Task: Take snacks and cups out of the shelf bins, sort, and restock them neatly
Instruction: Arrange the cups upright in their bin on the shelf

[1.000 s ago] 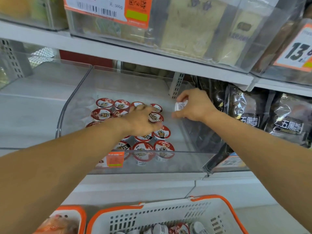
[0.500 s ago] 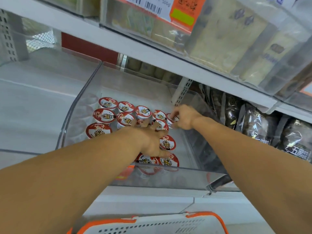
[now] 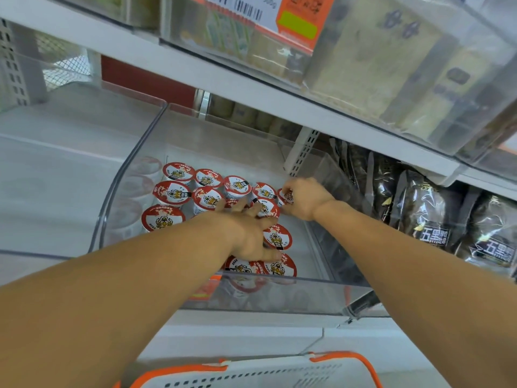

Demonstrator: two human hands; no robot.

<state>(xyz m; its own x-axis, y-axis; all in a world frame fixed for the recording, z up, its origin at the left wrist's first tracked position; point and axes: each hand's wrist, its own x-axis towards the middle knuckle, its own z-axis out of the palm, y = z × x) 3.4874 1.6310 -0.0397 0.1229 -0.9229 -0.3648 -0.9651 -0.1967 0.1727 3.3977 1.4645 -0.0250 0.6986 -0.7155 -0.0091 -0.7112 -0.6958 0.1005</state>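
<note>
Several small cups with red and white lids (image 3: 172,192) stand in rows inside a clear plastic shelf bin (image 3: 279,296). My left hand (image 3: 246,233) lies spread over the cups in the middle of the bin, fingers straight and pressing on their lids. My right hand (image 3: 303,198) is at the back right of the rows, its fingers curled round one cup (image 3: 286,196) that stands at the end of the back row. Part of that cup is hidden by the fingers.
A white basket with orange rim (image 3: 279,371) is below the shelf. Black snack bags (image 3: 430,217) fill the bin to the right. An upper shelf with clear bins and an orange price tag (image 3: 296,21) overhangs. The shelf space to the left (image 3: 56,169) holds nothing.
My right hand has carried the cup down from above the bin into the back right of the rows. My left hand slid forward over the lids. The view tilted up, hiding most of the basket.
</note>
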